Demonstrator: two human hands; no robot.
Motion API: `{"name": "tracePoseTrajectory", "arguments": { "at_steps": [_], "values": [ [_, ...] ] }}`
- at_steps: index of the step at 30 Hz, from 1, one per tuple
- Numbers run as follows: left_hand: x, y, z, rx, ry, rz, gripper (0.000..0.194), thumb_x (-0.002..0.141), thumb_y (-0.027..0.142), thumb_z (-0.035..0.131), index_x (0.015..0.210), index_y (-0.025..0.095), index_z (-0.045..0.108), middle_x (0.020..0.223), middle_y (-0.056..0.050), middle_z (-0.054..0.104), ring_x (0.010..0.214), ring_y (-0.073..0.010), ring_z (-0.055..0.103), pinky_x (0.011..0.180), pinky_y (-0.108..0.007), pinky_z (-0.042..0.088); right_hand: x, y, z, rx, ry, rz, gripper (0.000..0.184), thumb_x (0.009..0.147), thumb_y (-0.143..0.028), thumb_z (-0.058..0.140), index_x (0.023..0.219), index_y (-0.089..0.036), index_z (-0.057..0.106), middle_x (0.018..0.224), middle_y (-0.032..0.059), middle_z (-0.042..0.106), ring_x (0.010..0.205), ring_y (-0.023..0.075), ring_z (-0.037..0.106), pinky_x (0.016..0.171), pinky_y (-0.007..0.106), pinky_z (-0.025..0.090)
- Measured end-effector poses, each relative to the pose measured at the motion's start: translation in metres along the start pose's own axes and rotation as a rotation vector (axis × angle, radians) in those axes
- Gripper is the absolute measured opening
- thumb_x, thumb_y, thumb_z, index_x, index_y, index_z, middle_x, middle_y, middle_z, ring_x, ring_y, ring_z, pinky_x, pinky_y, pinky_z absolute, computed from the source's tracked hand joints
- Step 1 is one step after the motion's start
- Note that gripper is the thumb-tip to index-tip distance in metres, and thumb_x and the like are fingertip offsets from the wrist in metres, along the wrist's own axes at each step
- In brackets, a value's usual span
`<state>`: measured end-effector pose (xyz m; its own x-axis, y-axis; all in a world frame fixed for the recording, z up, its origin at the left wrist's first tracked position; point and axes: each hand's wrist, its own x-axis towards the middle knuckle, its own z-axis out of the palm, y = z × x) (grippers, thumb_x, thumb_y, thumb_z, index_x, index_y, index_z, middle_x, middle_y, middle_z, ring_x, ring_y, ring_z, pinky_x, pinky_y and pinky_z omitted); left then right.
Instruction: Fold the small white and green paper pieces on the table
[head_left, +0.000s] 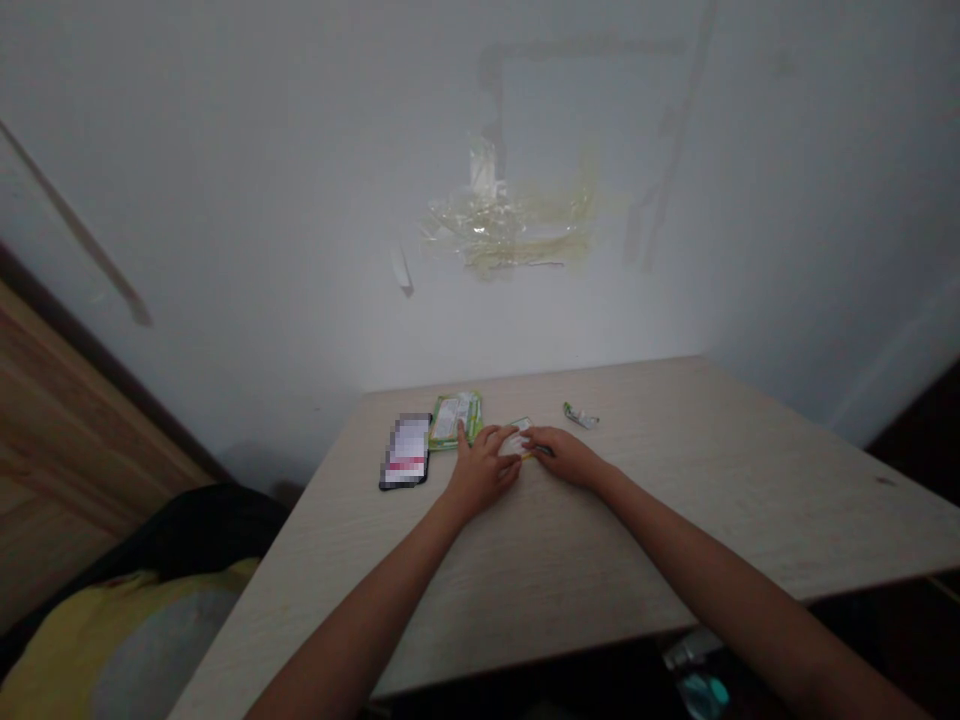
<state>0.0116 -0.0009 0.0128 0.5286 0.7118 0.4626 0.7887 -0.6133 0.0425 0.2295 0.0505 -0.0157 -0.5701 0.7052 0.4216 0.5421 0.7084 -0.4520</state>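
Both my hands rest on a pale wooden table point(675, 500) and meet over a small white and green packet point(517, 438). My left hand point(480, 468) has its fingers curled on the packet's left side, thumb pointing up. My right hand point(564, 455) pinches the packet's right end. A larger green and white sachet point(455, 418) lies flat just left of my left hand. A dark phone point(406, 452) lies further left.
A small torn green and white scrap point(580, 415) lies on the table behind my right hand. The white wall behind carries old tape residue point(510, 225). A yellow and black bundle point(135, 610) sits low at the left, beside wooden boards point(60, 440).
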Motion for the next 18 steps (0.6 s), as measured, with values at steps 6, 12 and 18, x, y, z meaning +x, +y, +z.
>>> {"name": "tracePoseTrajectory", "arguments": {
  "at_steps": [6, 12, 18],
  "values": [
    [-0.0017, 0.0000, -0.0016, -0.033, 0.001, 0.023, 0.023, 0.093, 0.039, 0.053, 0.101, 0.040, 0.074, 0.143, 0.002, 0.051, 0.131, -0.0279, 0.042, 0.110, -0.075, -0.007, 0.0001, 0.0005, 0.0001, 0.017, 0.002, 0.003, 0.026, 0.091, -0.019, 0.055, 0.115, -0.019, 0.066, 0.124, 0.0106, 0.066, 0.117, 0.0229, 0.060, 0.103, 0.040, 0.045],
    [-0.0035, -0.0003, -0.0009, -0.072, -0.004, 0.003, 0.021, 0.092, 0.041, 0.055, 0.097, 0.040, 0.075, 0.142, 0.000, 0.051, 0.132, -0.0282, 0.042, 0.110, -0.075, -0.002, -0.0006, 0.0021, 0.0002, 0.011, -0.002, -0.014, 0.027, 0.091, -0.019, 0.055, 0.116, -0.020, 0.066, 0.126, 0.0093, 0.066, 0.120, 0.0227, 0.058, 0.105, 0.040, 0.043],
    [-0.0032, -0.0007, 0.0010, -0.127, -0.008, -0.084, 0.022, 0.092, 0.043, 0.055, 0.094, 0.039, 0.076, 0.140, -0.002, 0.051, 0.132, -0.0281, 0.042, 0.110, -0.075, 0.001, -0.0010, -0.0004, -0.0016, 0.008, -0.004, 0.015, 0.027, 0.090, -0.018, 0.055, 0.113, -0.021, 0.068, 0.126, 0.0099, 0.066, 0.119, 0.0237, 0.059, 0.106, 0.043, 0.043]
  ]
}}
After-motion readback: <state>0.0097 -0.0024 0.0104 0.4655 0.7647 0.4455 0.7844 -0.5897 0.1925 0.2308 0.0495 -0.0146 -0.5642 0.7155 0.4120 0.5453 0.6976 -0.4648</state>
